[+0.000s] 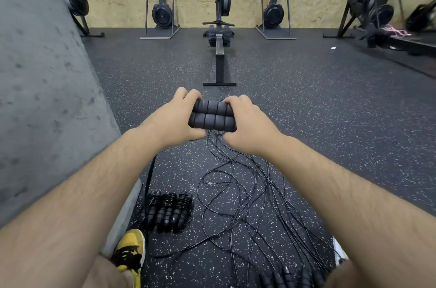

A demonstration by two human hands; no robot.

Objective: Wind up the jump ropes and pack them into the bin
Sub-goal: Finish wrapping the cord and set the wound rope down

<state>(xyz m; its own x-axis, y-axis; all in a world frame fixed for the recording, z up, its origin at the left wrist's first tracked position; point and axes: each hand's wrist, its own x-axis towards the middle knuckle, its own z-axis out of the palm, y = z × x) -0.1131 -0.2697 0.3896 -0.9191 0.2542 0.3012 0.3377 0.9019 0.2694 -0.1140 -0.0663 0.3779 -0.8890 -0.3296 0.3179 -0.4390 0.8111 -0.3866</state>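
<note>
Centre of frame: a pair of black foam handles (212,114) is held side by side, level, above the floor (318,122). The left hand (171,120) takes their left ends and the right hand (247,126) their right ends; each grip is closed round the handles. A thin black cord (213,146) drops from beneath them into a loose tangle of cords (238,188) at lower centre. Three wound ropes (168,211) lie in a row at lower left, and further handles (292,274) sit at the bottom edge, right. No bin can be identified with certainty.

Assessment: the foam handles are light, soft and ribbed, giving secure purchase. The cord is thin, springy, probably slick, and liable to snag in the tangle. It is best taken close to the handles and wound under tension.
</note>
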